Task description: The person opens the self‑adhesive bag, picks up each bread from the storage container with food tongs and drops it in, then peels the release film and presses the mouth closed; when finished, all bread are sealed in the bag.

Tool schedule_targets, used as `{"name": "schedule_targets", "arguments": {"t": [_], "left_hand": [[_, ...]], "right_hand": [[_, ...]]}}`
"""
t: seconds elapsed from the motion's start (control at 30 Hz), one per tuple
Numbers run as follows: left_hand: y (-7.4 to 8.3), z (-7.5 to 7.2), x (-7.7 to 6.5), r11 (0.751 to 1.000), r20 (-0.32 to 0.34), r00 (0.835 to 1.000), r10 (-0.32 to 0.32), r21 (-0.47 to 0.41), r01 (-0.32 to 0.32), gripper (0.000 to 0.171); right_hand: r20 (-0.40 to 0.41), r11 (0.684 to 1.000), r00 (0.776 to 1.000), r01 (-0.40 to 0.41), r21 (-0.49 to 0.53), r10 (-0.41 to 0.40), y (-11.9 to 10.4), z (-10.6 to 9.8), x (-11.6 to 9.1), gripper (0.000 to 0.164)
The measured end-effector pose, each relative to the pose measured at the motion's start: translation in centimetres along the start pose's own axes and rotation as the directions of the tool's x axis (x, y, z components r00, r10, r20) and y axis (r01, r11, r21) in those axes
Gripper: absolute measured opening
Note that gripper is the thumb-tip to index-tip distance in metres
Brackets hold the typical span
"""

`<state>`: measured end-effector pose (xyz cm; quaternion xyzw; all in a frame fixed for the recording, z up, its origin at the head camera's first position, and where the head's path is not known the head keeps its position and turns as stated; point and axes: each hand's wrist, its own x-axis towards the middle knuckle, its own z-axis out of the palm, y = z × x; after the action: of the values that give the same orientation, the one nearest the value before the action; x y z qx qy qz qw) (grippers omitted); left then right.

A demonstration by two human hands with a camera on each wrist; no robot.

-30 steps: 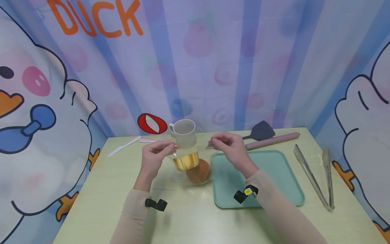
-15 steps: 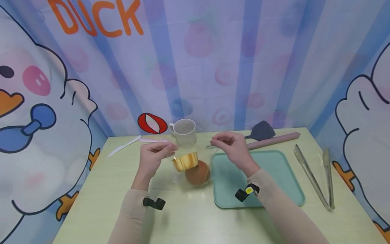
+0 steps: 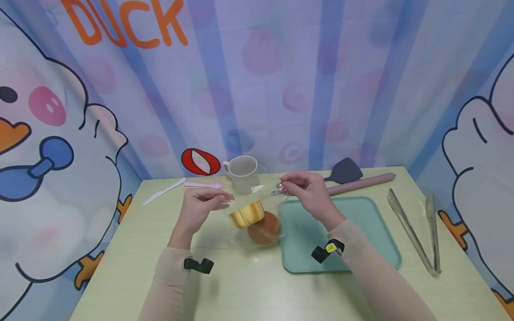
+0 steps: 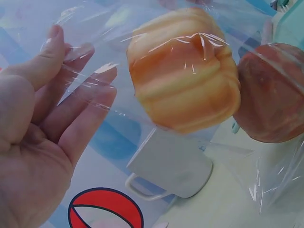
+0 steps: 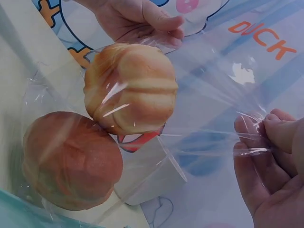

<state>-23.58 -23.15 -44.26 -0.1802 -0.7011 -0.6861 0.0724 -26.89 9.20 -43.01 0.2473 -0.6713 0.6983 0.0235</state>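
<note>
A clear plastic bag point(image 5: 199, 109) hangs between my two hands, its film stretched and shiny. Inside it are a golden, ridged bread loaf point(image 3: 247, 214) and a round brown bun point(image 3: 264, 228), the loaf higher and to the left, overlapping the bun. My left hand point(image 3: 202, 206) pinches the upper left edge of the bag between thumb and fingers. At the opposite upper corner, my right hand point(image 3: 309, 195) pinches the gathered film, with thumb and forefinger together in the right wrist view. Both breads also show close up in the left wrist view.
Right of the bag lies a teal tray point(image 3: 341, 266), with metal tongs point(image 3: 413, 236) beyond it. A white mug point(image 3: 243, 174) stands behind the bag. Along the back are a white knife point(image 3: 163, 192), a pink utensil point(image 3: 202, 184), a dark spatula point(image 3: 346, 171) and a pink rolling pin point(image 3: 361, 185).
The hands have drawn slightly apart, the left one leftward and a little down, the right one a little rightward. The bag and its breads have shifted slightly right over the last half second.
</note>
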Motion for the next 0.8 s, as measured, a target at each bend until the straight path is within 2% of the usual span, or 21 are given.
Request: {"name": "schedule_targets", "arguments": {"t": [0.17, 0.33, 0.47, 0.6, 0.8], "left_hand": [[0.1, 0.0, 0.1, 1.000, -0.024, 1.000, -0.005, -0.010, 0.005, 0.023], [0.0, -0.1, 0.0, 0.999, -0.043, 0.999, 0.006, -0.047, -0.008, 0.020], [-0.1, -0.3, -0.1, 0.996, -0.009, 0.999, 0.042, -0.081, -0.042, 0.027], [0.1, -0.4, -0.3, 0.989, 0.031, 0.995, 0.098, -0.113, -0.094, 0.026], [0.6, -0.5, -0.3, 0.982, 0.065, 0.984, 0.167, -0.101, -0.160, 0.018]], "right_hand": [[0.013, 0.999, 1.000, 0.016, -0.034, -0.015, -0.1, -0.1, 0.1, 0.015], [0.044, 0.998, 0.999, 0.035, -0.052, -0.033, 0.0, -0.5, 0.0, 0.017], [0.083, 0.999, 0.996, 0.043, -0.019, -0.041, 0.0, -0.9, -0.3, 0.018], [0.118, 0.999, 0.992, 0.037, 0.025, -0.040, -0.2, -1.2, -0.5, 0.020], [0.151, 0.999, 0.987, 0.052, -0.014, -0.049, -0.9, -1.5, -0.7, 0.017]]}}
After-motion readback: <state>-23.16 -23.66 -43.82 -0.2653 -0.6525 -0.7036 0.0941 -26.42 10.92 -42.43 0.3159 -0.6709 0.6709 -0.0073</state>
